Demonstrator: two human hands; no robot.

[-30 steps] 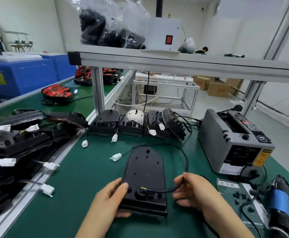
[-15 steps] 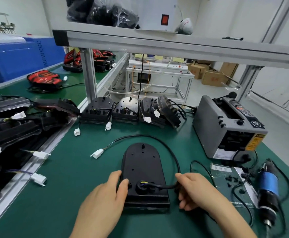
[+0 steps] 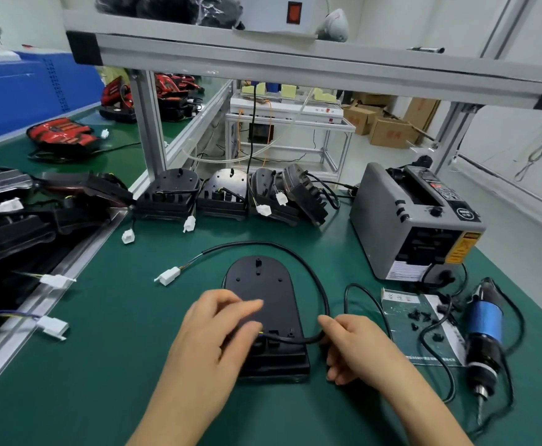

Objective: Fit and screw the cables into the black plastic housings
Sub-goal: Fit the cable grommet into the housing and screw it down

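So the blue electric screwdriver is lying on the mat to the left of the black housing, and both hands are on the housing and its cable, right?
Not quite: the head view shows the blue electric screwdriver lying to the right of the black housing. The left hand is on the housing and the right hand holds its cable.

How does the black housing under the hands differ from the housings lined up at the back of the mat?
The housing under the hands lies alone, flat, mid-mat, both hands on it: left hand over its lower end, right hand pinching its black cable. The back-row housings sit untouched, packed side by side, the rightmost tipped on edge. All are black with a cable ending in a white connector.
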